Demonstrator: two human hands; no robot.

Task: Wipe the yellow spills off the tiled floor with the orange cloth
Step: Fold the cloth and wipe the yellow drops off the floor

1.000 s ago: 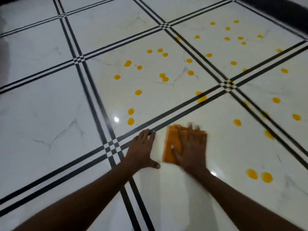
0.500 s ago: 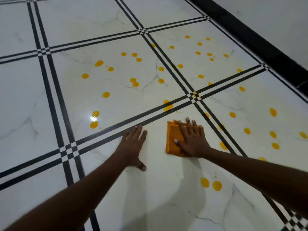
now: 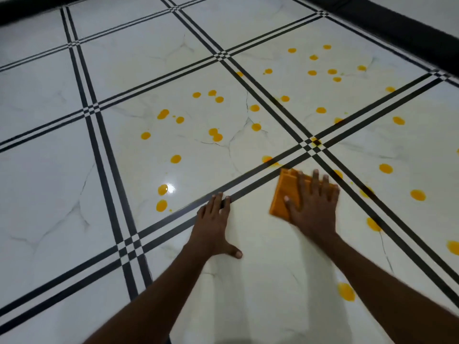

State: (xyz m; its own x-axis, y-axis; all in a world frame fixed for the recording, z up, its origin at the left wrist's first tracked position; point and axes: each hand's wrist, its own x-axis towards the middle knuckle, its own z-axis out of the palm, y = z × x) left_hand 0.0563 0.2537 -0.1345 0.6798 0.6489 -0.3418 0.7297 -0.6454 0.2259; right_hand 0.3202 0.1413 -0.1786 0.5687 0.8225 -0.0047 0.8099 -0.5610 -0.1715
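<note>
My right hand (image 3: 313, 203) presses flat on the folded orange cloth (image 3: 285, 192), fingers spread and straight, on the white tile just below the black double line. My left hand (image 3: 214, 225) lies flat on the tiled floor (image 3: 74, 194) to the left of the cloth, fingertips at the black line. Yellow spills dot the tiles beyond and to the right: one smear (image 3: 268, 160) sits just above the cloth on the line, a pair of drops (image 3: 162, 197) lies left of my left hand, and a larger blot (image 3: 346, 291) is beside my right forearm.
Black double stripes cross the white marble tiles in a grid; one crossing (image 3: 311, 145) is just beyond the cloth. A black skirting band (image 3: 397, 28) runs along the wall at the upper right. A light glare (image 3: 171, 188) shines on the floor.
My right hand has slid the cloth forward and to the right, closer to the stripe crossing. My left hand stays planted on the floor. The camera view has shifted.
</note>
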